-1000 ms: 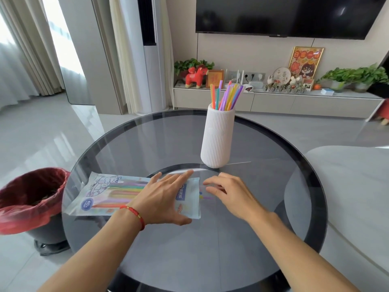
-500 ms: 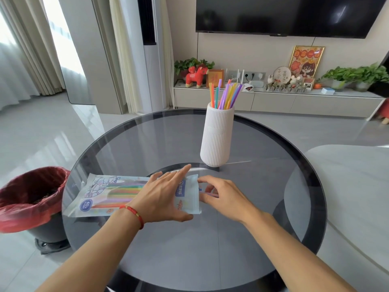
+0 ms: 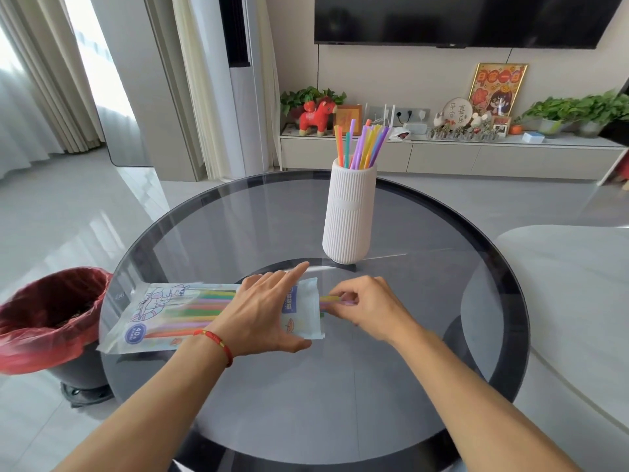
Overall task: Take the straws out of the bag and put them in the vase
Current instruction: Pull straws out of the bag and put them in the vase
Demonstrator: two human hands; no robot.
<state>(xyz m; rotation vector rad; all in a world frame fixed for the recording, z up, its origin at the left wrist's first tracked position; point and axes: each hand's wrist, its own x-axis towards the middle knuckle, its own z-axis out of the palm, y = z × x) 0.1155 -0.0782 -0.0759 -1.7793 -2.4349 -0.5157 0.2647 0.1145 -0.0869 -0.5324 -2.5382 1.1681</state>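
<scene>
A clear printed bag (image 3: 163,315) of coloured straws lies flat on the round glass table (image 3: 340,386), its mouth pointing right. My left hand (image 3: 265,311) presses flat on the bag near the mouth, fingers spread. My right hand (image 3: 366,306) pinches the ends of a few straws (image 3: 329,299) that stick out of the mouth. The white ribbed vase (image 3: 350,212) stands upright behind the hands and holds several coloured straws (image 3: 360,144).
A bin with a red liner (image 3: 47,315) stands on the floor left of the table. A pale sofa edge (image 3: 571,301) lies to the right. A TV cabinet with plants and ornaments runs along the far wall.
My right hand moved left to the bag's mouth and closed its fingers on straw ends, which now show outside the bag. My left hand stayed on the bag.
</scene>
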